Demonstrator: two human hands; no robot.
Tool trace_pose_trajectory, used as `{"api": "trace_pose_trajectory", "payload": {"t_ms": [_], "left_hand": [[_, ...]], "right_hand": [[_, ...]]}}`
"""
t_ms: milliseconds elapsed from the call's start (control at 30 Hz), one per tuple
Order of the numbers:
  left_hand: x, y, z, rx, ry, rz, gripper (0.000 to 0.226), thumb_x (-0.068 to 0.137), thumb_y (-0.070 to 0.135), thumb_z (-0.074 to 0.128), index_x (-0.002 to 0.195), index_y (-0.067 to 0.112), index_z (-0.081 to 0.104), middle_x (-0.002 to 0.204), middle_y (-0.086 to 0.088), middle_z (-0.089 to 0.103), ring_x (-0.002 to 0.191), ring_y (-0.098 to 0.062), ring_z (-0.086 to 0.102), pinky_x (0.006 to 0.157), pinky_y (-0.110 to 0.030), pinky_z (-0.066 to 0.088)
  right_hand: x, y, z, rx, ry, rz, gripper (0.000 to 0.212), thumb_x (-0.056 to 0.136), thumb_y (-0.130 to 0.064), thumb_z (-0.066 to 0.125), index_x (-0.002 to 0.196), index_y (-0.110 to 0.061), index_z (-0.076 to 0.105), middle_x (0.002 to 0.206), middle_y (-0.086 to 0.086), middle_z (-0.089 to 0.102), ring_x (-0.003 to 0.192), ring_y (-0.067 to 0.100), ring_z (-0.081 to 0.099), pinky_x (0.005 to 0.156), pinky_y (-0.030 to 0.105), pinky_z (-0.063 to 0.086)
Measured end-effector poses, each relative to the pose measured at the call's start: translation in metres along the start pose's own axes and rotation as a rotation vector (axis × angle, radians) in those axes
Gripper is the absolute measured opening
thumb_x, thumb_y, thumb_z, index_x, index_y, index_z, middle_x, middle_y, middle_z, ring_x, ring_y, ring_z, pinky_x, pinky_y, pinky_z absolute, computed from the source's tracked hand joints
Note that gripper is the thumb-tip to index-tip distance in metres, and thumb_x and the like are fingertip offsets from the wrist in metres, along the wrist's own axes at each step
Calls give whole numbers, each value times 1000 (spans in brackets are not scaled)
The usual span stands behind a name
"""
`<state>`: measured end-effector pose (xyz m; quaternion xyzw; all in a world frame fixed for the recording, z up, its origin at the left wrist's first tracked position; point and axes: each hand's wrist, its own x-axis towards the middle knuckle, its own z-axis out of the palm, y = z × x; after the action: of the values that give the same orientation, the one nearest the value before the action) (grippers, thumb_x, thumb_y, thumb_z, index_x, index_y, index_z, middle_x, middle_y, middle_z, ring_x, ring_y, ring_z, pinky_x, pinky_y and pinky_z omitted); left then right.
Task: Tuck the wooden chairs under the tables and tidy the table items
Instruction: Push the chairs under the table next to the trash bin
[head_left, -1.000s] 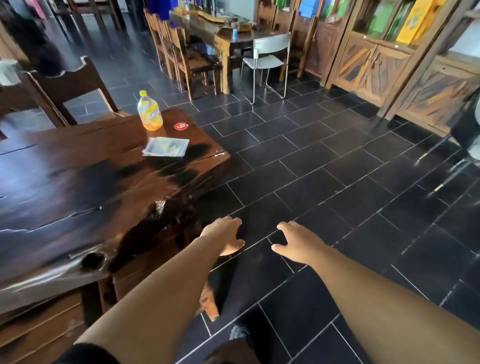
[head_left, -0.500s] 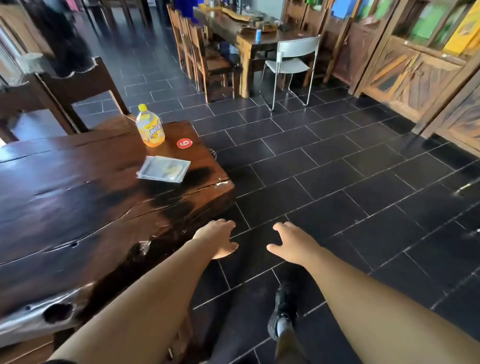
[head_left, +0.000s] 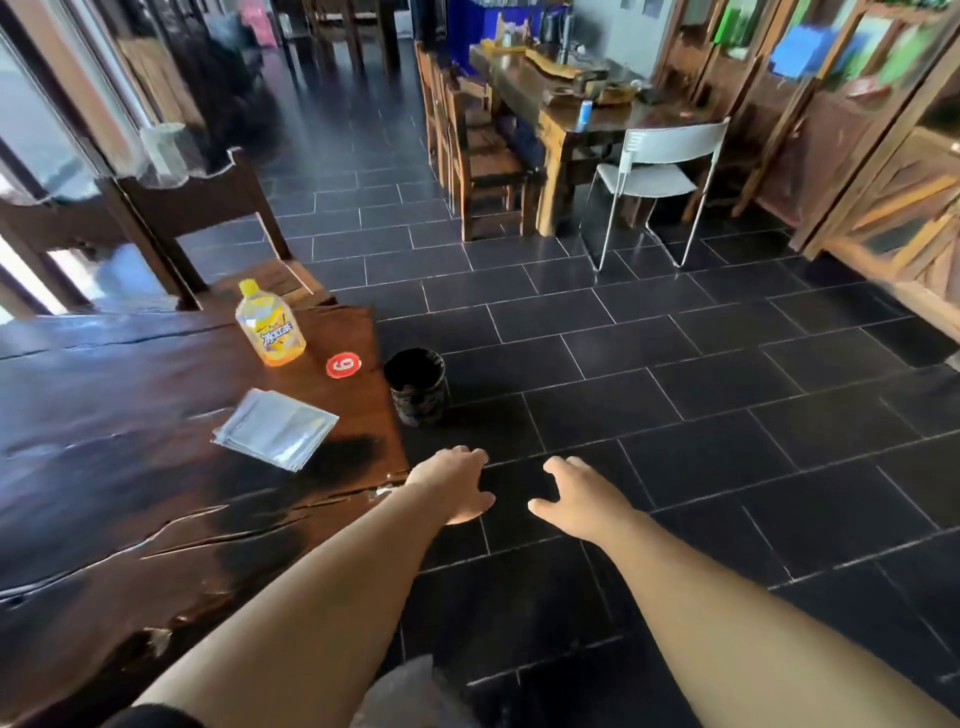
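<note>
Tidying looks barely begun, I grasp nothing.
My left hand (head_left: 454, 486) and right hand (head_left: 576, 496) hang relaxed past the desk (head_left: 104, 493) corner; bottle (head_left: 270, 327) and packet (head_left: 275, 428) sit there, wooden chair (head_left: 208, 208) looks untucked.

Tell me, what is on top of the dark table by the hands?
On the table are a yellow bottle, a red disc marked 6, and a flat clear packet. The left forearm covers part of the near edge; anything there is hidden.
</note>
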<state>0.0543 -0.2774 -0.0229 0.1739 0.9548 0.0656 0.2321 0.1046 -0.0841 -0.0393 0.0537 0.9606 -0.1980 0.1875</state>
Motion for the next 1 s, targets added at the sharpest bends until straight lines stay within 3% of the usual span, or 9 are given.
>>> {"api": "trace_pose_trajectory", "payload": {"t_ms": [167,367,567,1000], "left_hand": [[60,16,-29,-2,17,-21,63,92,44,59,148,27,37,141,3,48,126,-24,51,94,-43,52],[141,-4,-57,-10,27,-76,64,90,46,60,146,26,39,139,0,49,126,-26,50,95,-45,50],[252,-32,-93,-85,63,-143,64,88,46,60,146,25,40,138,1,50,124,-25,52,87,-42,51],[427,-84,-203,-114,121,-242,55,87,45,61,136,24,49,130,-1,55,120,-27,54,85,-39,48]], "right_hand": [[65,16,-46,-44,-8,-67,57,92,-50,61,137,-20,45,130,1,50,106,21,58,88,41,54],[159,23,-89,-101,-32,-131,57,92,-49,60,139,-20,44,129,2,50,111,24,56,88,40,52],[283,16,-138,-178,-56,-199,57,93,-46,60,140,-18,43,132,5,49,111,27,55,83,37,48],[500,-21,-229,-210,-128,-286,60,92,-48,59,142,-20,42,132,2,48,114,24,54,89,39,50]]}}
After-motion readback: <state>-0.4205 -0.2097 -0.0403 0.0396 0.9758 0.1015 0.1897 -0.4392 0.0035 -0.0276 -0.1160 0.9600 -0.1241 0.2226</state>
